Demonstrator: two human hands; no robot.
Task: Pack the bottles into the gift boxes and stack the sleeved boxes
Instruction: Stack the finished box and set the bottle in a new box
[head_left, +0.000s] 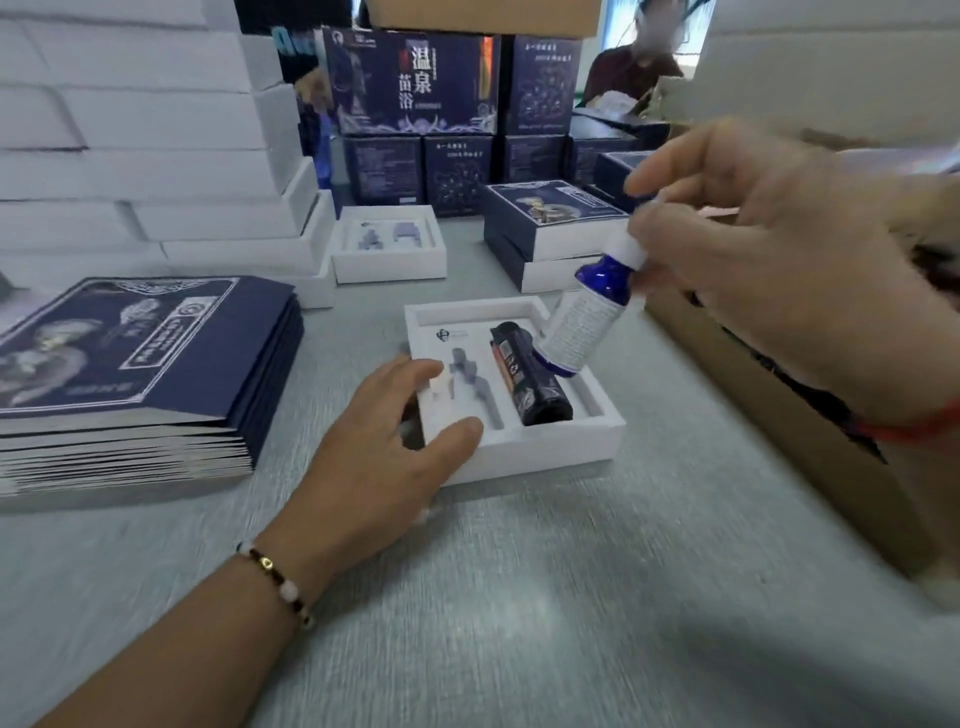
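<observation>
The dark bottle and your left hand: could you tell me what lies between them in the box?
In the head view, an unfilled grey-lined slot in the white insert lies between them.

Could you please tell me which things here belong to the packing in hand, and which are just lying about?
In hand: blue bottle, black bottle, open box, right hand, left hand.
Lying about: sleeve stack, cardboard carton, white boxes.

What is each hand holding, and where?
The right hand pinches the blue bottle by its white cap end. The left hand rests on the box.
</observation>
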